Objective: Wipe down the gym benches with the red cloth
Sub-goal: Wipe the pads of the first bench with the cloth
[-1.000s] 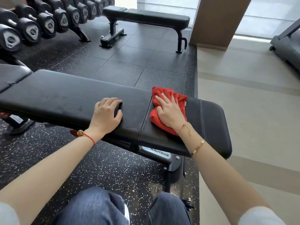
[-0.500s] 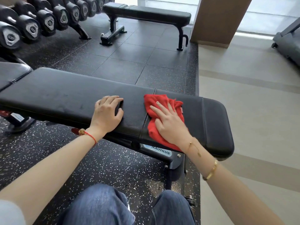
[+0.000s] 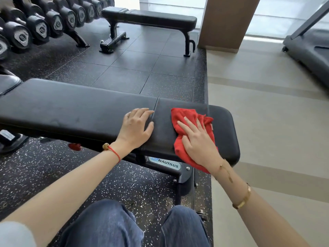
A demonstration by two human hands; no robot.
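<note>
A long black padded bench point(image 3: 71, 107) runs across the view in front of me. The red cloth point(image 3: 185, 116) lies crumpled on its right-hand pad, draping over the near edge. My right hand point(image 3: 197, 141) presses flat on the cloth with fingers spread. My left hand point(image 3: 136, 127) rests palm down on the bench at the seam between the two pads, holding nothing. A second black bench point(image 3: 151, 17) stands farther back on the rubber floor.
A rack of black dumbbells point(image 3: 41, 25) lines the far left. A brown pillar point(image 3: 227, 22) stands behind the far bench, and a treadmill point(image 3: 309, 49) sits at the far right on the beige floor. My knees in jeans point(image 3: 110, 225) are below the bench.
My right hand slid the red cloth leftward to the seam, then back to the right across the end pad. My left hand stayed planted on the bench.
</note>
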